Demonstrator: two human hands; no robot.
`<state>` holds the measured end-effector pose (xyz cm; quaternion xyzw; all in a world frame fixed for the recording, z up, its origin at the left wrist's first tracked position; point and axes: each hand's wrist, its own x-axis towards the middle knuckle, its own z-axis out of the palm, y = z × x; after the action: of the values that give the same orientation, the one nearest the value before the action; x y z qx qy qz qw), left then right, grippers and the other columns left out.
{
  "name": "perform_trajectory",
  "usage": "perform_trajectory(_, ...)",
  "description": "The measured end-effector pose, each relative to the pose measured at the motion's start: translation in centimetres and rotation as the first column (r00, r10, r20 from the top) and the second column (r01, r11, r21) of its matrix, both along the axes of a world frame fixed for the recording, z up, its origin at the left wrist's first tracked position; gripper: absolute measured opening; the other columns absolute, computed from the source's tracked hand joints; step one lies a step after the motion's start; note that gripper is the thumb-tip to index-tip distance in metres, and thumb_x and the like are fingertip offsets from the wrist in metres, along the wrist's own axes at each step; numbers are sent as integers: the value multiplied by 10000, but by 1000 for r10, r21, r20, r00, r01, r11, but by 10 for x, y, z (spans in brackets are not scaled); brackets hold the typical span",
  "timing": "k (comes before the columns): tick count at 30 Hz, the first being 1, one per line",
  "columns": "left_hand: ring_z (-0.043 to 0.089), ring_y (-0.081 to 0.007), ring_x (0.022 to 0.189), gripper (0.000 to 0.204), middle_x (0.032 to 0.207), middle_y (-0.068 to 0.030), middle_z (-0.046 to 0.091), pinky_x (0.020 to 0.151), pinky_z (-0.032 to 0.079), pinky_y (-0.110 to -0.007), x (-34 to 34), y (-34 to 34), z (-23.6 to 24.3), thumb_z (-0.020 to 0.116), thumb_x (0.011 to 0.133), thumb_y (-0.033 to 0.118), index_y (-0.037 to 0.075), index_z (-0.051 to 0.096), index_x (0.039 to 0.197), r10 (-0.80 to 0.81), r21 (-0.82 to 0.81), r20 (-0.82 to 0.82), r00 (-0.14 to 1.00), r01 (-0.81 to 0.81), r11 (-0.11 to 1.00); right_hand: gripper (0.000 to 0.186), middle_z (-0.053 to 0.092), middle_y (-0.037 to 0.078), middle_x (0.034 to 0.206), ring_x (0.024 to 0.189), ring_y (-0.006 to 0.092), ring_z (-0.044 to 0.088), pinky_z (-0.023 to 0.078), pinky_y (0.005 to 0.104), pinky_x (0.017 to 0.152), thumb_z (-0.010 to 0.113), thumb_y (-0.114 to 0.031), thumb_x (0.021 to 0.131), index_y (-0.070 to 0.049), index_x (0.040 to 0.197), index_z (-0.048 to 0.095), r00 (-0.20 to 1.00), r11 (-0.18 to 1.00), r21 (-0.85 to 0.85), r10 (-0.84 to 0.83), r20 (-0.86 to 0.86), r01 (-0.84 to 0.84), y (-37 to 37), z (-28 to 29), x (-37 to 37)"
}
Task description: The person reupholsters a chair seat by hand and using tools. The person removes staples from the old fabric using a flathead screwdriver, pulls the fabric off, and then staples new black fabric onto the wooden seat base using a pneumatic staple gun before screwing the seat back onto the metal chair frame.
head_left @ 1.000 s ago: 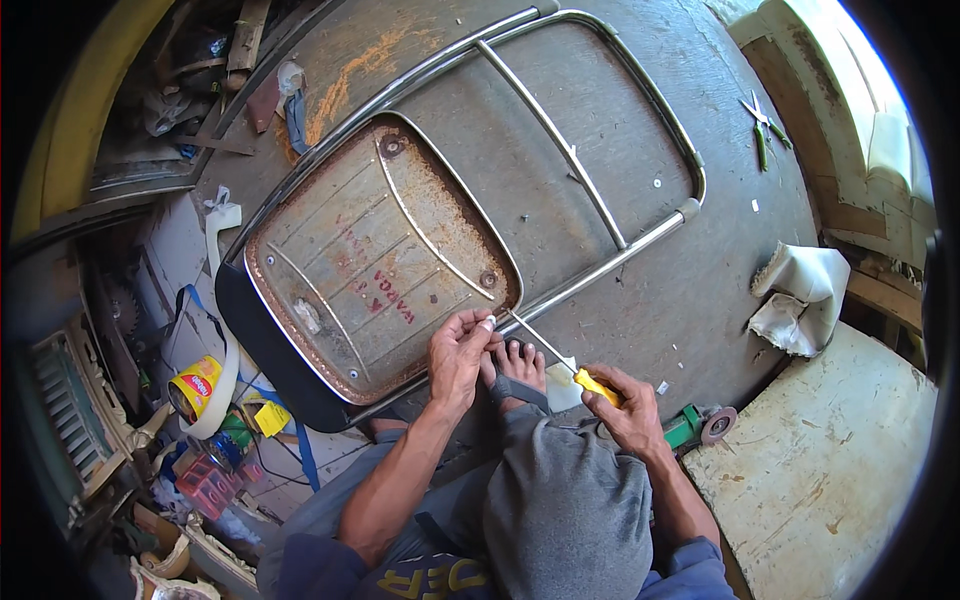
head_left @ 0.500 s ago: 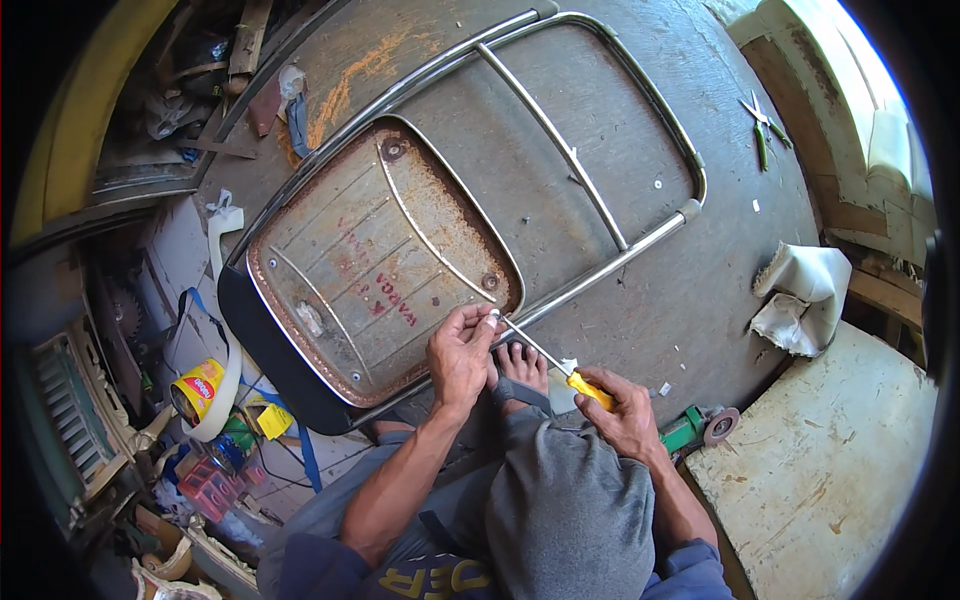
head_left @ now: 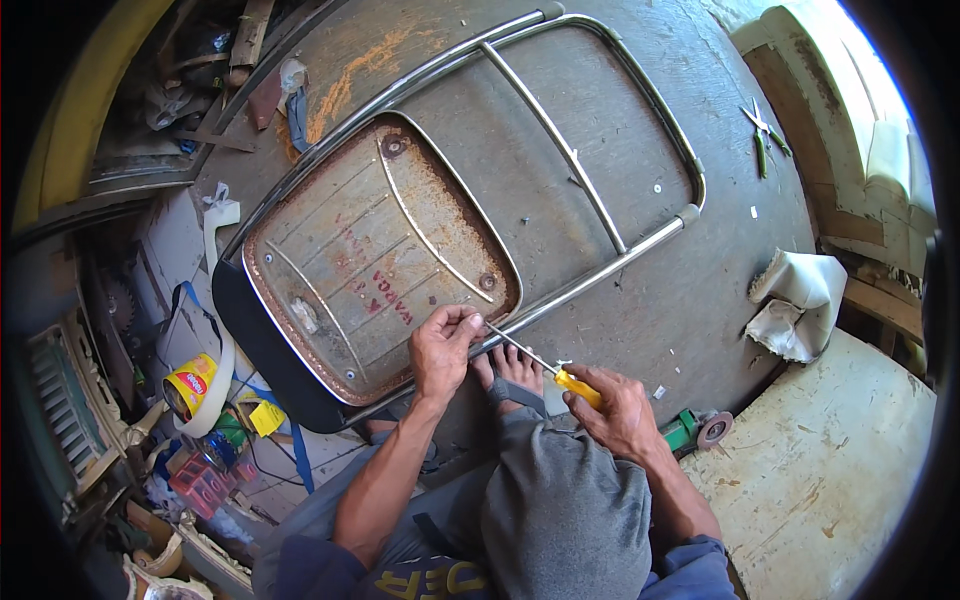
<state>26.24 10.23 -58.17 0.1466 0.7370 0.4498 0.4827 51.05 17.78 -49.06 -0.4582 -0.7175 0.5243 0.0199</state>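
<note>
My right hand is closed round the yellow handle of a screwdriver. Its thin metal shaft slants up and left to the fingertips of my left hand. Those fingers are pinched together at the shaft's tip; whatever they hold is too small or covered to make out. Both hands are at the near right corner of a rusty metal chair seat pan with red markings. The seat belongs to a folding chair with a chromed tube frame, lying on the floor. A black padded part runs along the seat's left edge.
Pliers with green handles lie at the far right, above a crumpled piece of whitish upholstery. A green angle grinder sits beside a worn board. At left are a yellow tub, straps and clutter. My foot is below the frame.
My left hand has shifted slightly left, and the screwdriver's tip has moved left with it. The small pale bit seen at its fingertips before no longer shows clearly.
</note>
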Motion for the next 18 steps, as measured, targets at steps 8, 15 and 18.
perform_trajectory(8, 706, -148, 786, 167, 900, -80, 704, 734, 583, -279, -7, -15, -27, 644, 1023, 126, -29, 646, 1085, -66, -100, -208, 976, 46, 994, 337, 669, 67, 810, 607, 233, 651, 494, 389, 504, 695, -207, 922, -144, 1252, 728, 899, 851, 354, 264, 350, -388, 66, -5, -34)
perform_trajectory(15, 707, -150, 794, 172, 915, -87, 709, 733, 570, -288, -7, -26, -45, 635, 1028, 136, -24, 647, 1089, -138, -110, -216, 967, 116, 987, 233, 684, 173, 871, 700, 274, 696, 567, 410, 559, 550, -106, 961, -3, 1116, 690, 766, 672, 376, 504, 398, -638, 101, -6, -69)
perform_trajectory(18, 709, -149, 804, 169, 916, -84, 708, 736, 567, -281, -5, -30, -51, 639, 1025, 130, -25, 647, 1092, -137, -93, -217, 966, 119, 989, 220, 674, 167, 829, 659, 218, 667, 560, 388, 569, 492, -116, 1009, 10, 996, 673, 654, 623, 280, 522, 547, -731, 96, -3, -94)
